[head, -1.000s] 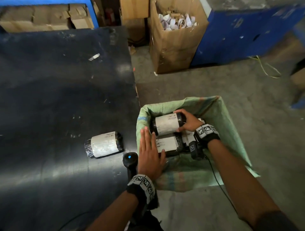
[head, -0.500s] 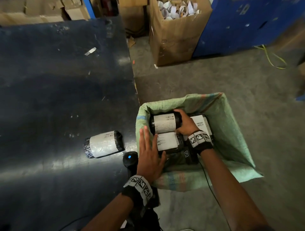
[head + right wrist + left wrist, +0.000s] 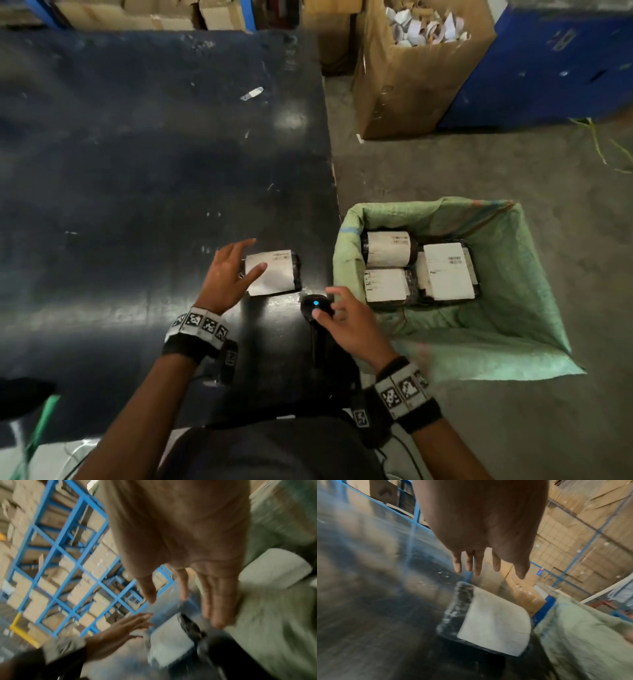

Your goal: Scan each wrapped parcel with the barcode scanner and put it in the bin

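Note:
A black-wrapped parcel (image 3: 274,274) with a white label lies on the dark table (image 3: 137,171) near its right edge. My left hand (image 3: 239,263) hovers over the parcel's left end with fingers spread; the left wrist view shows the straight fingers (image 3: 476,563) above the parcel (image 3: 493,619), holding nothing. The black barcode scanner (image 3: 317,306), its blue light lit, stands just in front of the parcel. My right hand (image 3: 337,308) is over the scanner's head, fingers loosely spread, not gripping it. On the floor to the right, the green-lined bin (image 3: 445,219) holds three labelled parcels (image 3: 387,248).
A tall cardboard box (image 3: 404,85) of paper scraps stands on the floor behind the bin, beside a blue container (image 3: 548,68). A small white scrap (image 3: 251,93) lies on the table farther back. Blue racks with cartons (image 3: 60,561) stand beyond.
My right hand has left the parcels in the bin and come back over the scanner. My left hand has moved left from the bin's rim to above the parcel on the table.

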`<state>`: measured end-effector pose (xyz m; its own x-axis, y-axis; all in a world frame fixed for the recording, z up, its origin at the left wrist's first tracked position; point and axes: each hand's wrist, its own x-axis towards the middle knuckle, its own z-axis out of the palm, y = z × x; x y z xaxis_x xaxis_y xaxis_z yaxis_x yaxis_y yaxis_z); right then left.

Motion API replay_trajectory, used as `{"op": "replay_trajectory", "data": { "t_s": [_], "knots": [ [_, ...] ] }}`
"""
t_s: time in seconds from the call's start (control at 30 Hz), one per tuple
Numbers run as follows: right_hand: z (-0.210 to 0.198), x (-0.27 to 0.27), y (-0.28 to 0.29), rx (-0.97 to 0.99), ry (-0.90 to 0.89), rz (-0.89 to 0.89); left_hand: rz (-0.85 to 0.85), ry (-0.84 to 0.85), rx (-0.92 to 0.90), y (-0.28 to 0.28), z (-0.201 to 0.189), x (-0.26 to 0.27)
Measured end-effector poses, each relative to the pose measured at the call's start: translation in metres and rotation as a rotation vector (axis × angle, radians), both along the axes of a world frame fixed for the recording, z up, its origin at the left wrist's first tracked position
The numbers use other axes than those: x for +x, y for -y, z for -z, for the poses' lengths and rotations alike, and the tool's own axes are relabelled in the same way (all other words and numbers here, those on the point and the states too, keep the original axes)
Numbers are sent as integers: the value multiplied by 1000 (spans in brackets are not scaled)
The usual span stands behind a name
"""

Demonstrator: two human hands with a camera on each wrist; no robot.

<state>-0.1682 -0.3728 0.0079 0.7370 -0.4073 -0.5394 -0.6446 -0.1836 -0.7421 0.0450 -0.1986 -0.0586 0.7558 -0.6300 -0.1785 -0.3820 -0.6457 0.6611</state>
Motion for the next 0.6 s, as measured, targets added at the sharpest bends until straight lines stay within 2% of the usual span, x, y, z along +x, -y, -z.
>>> {"op": "replay_trajectory", "data": {
  "t_s": [0.13, 0.27, 0.37, 0.47, 0.6],
  "knots": [
    [10, 1, -25, -164, -93, -35, 8, -132, 91, -21, 22, 22],
    [25, 7, -36, -142, -195, 4, 41, -267, 85, -32, 42, 30],
    [44, 12, -43, -59, -248, 110, 17, -319, 70, -32, 47, 31],
    [63, 17, -50, 32, -210, 260, 35, -386, 45, -35, 50, 32],
    [84, 20, -54, 125, -68, 400, 137, -405, 38, -43, 59, 32]
  ]
}}
